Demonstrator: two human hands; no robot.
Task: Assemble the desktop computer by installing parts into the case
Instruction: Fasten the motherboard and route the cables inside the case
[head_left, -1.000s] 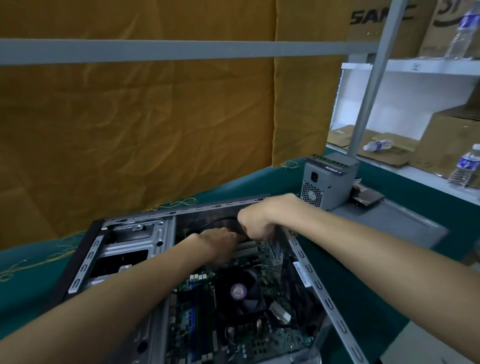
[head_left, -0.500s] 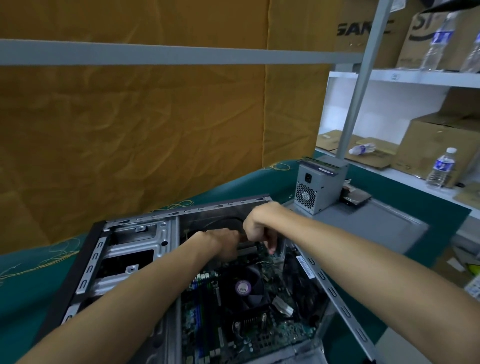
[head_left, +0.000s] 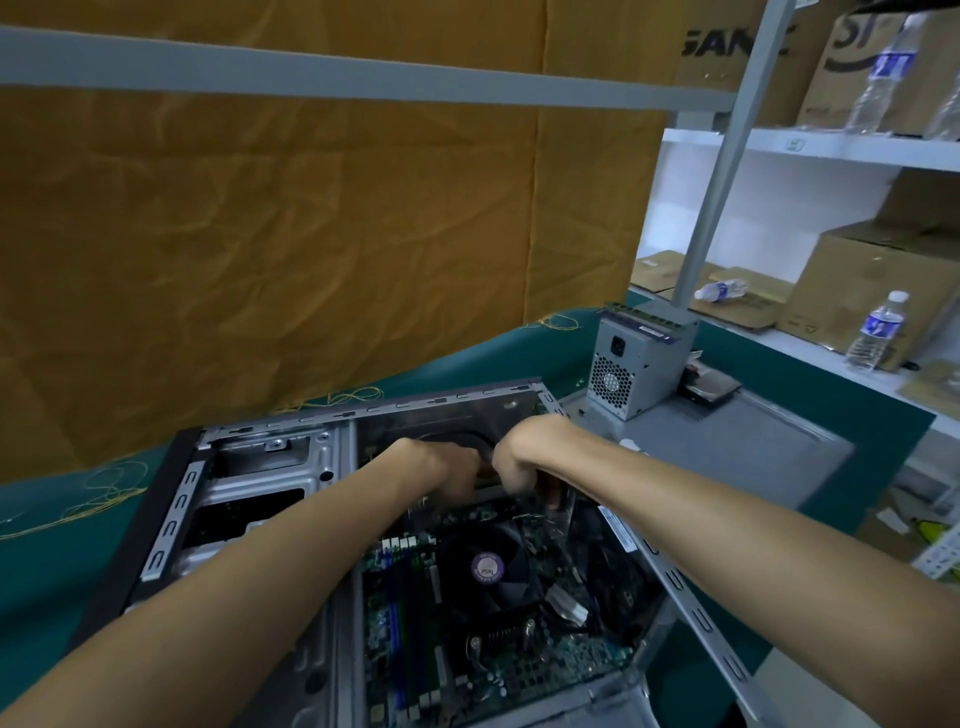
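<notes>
The open computer case (head_left: 171, 525) lies on its side on the green table. Inside it are the motherboard (head_left: 410, 623) and the black CPU fan (head_left: 485, 569). Both my hands reach to the far end of the case interior, just beyond the fan. My left hand (head_left: 441, 465) and my right hand (head_left: 524, 457) are curled, knuckles up, nearly touching. They grip a narrow dark part (head_left: 488, 474) between them; most of it is hidden under the fingers. A grey power supply (head_left: 626, 364) stands outside the case to the right.
The power supply stands on a grey side panel (head_left: 737, 457), with a memory stick (head_left: 644, 314) on top of it and a hard drive (head_left: 711, 387) beside it. White shelves at the right hold cardboard boxes (head_left: 878, 280) and water bottles (head_left: 878, 330). An orange cloth hangs behind.
My two hands have drawn closer together over the far end of the case. The right hand has lowered slightly toward the board. The view has shifted a little.
</notes>
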